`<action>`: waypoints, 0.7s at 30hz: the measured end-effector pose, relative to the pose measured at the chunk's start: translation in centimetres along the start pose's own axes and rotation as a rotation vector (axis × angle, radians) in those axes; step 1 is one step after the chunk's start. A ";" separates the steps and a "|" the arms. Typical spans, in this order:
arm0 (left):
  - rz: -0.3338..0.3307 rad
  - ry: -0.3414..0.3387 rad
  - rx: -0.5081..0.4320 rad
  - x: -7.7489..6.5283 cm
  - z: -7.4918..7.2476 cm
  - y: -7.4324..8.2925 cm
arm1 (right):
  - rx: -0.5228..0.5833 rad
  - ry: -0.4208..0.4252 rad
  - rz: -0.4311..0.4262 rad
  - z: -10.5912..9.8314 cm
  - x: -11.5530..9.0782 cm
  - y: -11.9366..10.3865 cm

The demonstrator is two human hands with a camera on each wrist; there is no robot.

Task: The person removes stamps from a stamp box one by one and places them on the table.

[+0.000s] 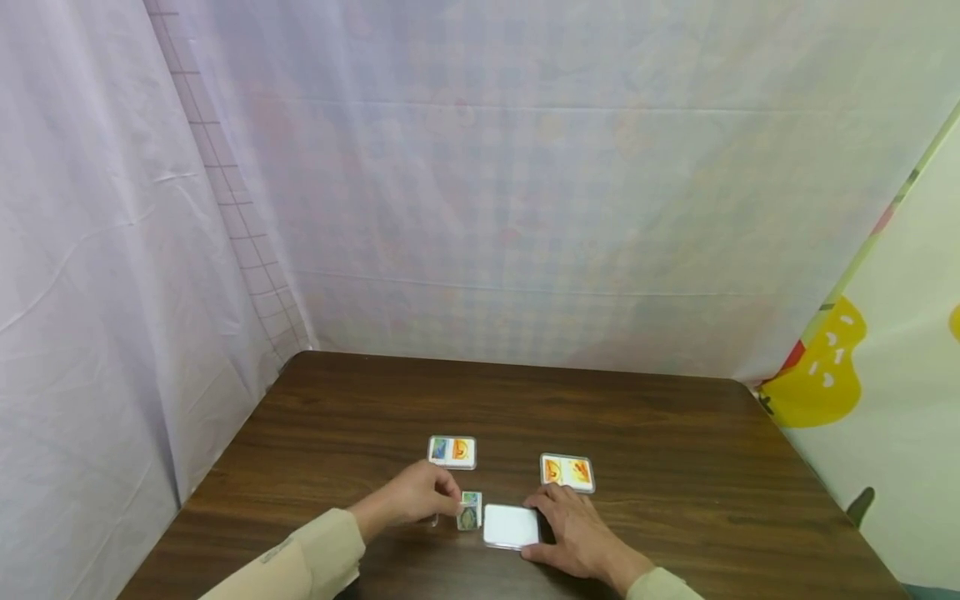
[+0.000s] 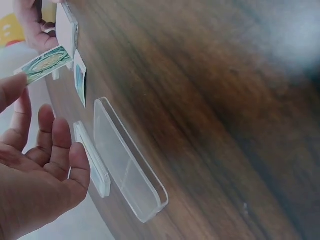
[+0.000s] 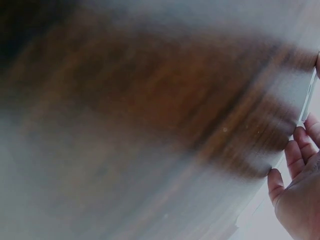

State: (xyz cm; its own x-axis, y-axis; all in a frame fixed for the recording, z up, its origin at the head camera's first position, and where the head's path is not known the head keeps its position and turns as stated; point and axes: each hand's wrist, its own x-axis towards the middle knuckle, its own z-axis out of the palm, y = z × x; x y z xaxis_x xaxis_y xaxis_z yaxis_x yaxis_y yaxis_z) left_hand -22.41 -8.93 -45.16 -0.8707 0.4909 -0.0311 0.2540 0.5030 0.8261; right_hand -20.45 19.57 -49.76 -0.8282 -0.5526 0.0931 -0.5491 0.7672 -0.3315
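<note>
My left hand (image 1: pixel 426 493) pinches a small green picture card (image 2: pixel 46 65) between thumb and index finger, the other fingers loosely bent. Below it on the table lies a second small picture card (image 2: pixel 80 79). My right hand (image 1: pixel 573 533) holds a flat white rectangular case (image 1: pixel 511 527) at its right end, thumb at the near corner and index finger at the far corner. In the right wrist view, the fingertips (image 3: pixel 294 150) touch down by the case's edge. A clear plastic lid (image 2: pixel 131 165) lies below my left hand, mostly hidden by it in the head view.
Beyond my left hand lies a clear case with blue and orange pictures (image 1: pixel 452 452). A similar case with two orange pictures (image 1: pixel 567 473) sits just past my right fingers. The dark wooden table (image 1: pixel 360 417) is bordered by white curtains (image 1: pixel 525 208) behind and left.
</note>
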 end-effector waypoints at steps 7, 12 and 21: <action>-0.004 -0.047 0.048 -0.8 0.4 0.1 | 0.001 0.002 -0.003 -0.1 -0.1 -0.1; 0.029 -0.081 0.080 -0.8 0.8 0.0 | 0.001 0.002 -0.004 -0.1 -0.1 -0.1; 0.052 -0.030 0.165 -0.5 1.4 -0.5 | -0.001 -0.002 -0.003 -0.1 0.0 0.0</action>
State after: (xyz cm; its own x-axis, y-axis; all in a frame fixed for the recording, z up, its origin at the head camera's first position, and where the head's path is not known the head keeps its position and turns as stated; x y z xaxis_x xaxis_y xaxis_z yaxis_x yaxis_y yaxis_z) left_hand -21.52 -8.40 -46.37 -0.8423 0.5389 -0.0093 0.3664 0.5852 0.7234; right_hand -20.39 19.58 -49.68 -0.8266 -0.5551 0.0924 -0.5514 0.7660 -0.3303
